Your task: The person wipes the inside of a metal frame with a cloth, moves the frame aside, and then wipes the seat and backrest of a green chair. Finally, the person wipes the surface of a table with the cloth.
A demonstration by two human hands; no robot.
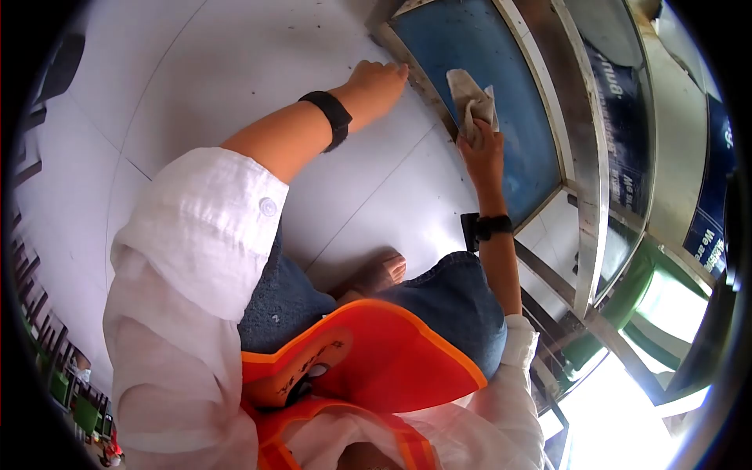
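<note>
My left hand (377, 88), a black band on its wrist, is closed with its fingertips at the edge of a worn metal frame (427, 88). That frame surrounds a blue panel (521, 117), which has specks and stains on it. Over the panel, my right hand (481, 153) grips a crumpled greyish-beige cloth (471, 95). Part of the cloth sticks up beyond the fingers, and the rest is hidden in them. A dark band with a black piece (470, 231) is on my right wrist.
Pale floor tiles (196, 70) with scattered dark bits lie to the left. My bare foot (380, 272) is between my knees. Metal rails (591, 157) and lettered blue panels (627, 125) stand at right, with a green chair (611, 313) below. Several chairs line the lower left.
</note>
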